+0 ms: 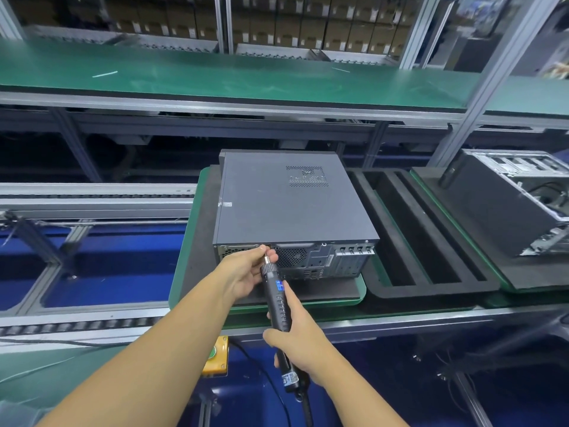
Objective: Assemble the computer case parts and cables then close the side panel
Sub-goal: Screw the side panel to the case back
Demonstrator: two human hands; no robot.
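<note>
So you're gripping the electric screwdriver (278, 298) with both hands right now. Your right hand (300, 339) is wrapping all the way around the lower part of the black barrel, fingers curled tight. Your left hand (244, 272) is up at the nose end, thumb and fingertips pinching the silver tip and steadying it against the top edge of the case's rear face (334, 260). I can't tell if there's a screw on the bit, since your fingers are covering that spot.

The computer case (295, 220) is lying flat at 12 o'clock from your hands, back end facing you. It's sitting on a dark mat on the green pallet (184, 257). The side panel (271, 186) is facing up and looking seated on the case, with its vent grille (306, 176) off toward 1 o'clock.

At 3 o'clock from the case, just beside it, a black foam tray (415, 235) with long slots is lying on the line. Past that, further toward 3, another case (508, 208) is sitting open with its metal insides showing. Down at 7 o'clock from your hands there's a yellow button box (217, 355) hanging under the conveyor rail. A long green shelf (246, 78) is running across at 12, beyond the case.
</note>
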